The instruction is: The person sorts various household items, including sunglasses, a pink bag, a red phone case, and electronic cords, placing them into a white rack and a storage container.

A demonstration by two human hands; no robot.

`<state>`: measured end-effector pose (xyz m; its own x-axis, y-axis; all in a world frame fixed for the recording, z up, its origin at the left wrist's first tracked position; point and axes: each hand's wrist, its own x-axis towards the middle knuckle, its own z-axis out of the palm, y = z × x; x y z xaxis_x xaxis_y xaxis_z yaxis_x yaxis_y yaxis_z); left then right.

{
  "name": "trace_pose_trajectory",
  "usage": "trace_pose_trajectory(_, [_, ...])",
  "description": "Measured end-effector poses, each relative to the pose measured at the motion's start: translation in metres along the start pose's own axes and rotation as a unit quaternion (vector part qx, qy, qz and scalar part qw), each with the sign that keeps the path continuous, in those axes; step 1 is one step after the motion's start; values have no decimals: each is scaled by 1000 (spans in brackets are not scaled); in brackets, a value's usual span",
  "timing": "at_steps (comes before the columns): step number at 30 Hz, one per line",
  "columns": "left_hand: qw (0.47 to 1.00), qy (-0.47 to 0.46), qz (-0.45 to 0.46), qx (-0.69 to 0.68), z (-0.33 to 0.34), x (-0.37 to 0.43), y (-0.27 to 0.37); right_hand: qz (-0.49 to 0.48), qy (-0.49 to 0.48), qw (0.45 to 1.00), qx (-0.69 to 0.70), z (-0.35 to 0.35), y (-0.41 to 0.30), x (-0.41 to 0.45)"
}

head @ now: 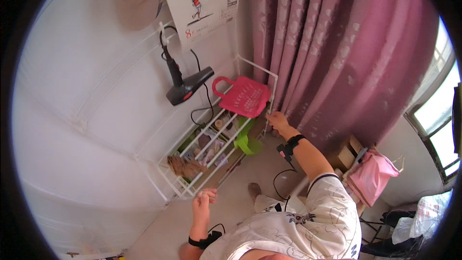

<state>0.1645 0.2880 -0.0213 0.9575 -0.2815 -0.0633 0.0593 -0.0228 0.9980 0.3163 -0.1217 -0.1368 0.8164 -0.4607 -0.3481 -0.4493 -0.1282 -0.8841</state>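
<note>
A white metal rack (213, 160) stands low against the wall, its top made of parallel bars. My right hand (277, 120) is closed at the post of the rack's far right end, beside the curtain; the fingertips are hard to see. A bright pink tote bag (245, 96) with pale printing lies on the bars just left of that hand. My left hand (204, 199) hovers by the near corner of the rack, fingers loosely bent and apart, with nothing in it. Under the bars, a green bin (177, 151) holds fabric items. A bright green strap (246, 141) hangs beside it.
On the wall hang a black hair dryer (184, 86) with its cord, a printed paper bag (205, 7) and a brown cap (139, 0). A mauve curtain (346, 54) borders the right. Farther right are a cardboard box (344, 155) and a pink bag (373, 177).
</note>
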Motion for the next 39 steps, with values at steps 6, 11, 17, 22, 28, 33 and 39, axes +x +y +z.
trace_pose_trajectory(6, [983, 122, -125, -58, -9, 50, -14, 132, 20, 987, -91, 42, -36, 75])
trace_pose_trajectory(11, [981, 143, -116, -59, -5, 86, -7, 59, 76, 990, -103, 55, 7, 133])
trace_pose_trajectory(17, [987, 99, -121, -39, -4, 119, 1, 103, 142, 984, 15, 49, 55, 125])
trace_pose_trajectory(22, [993, 18, -117, -21, 5, 159, 3, 76, -37, 924, 374, -6, 44, 23])
trace_pose_trajectory(28, [969, 6, -239, -69, 16, 210, -61, 79, -59, 895, 435, -31, 20, -99])
trace_pose_trajectory(33, [882, -169, -348, -270, 29, 195, -58, 41, -5, 878, 477, -24, 31, -173])
trace_pose_trajectory(39, [877, -332, -201, -283, 67, 160, 4, 56, 77, 934, 345, -10, 68, -231])
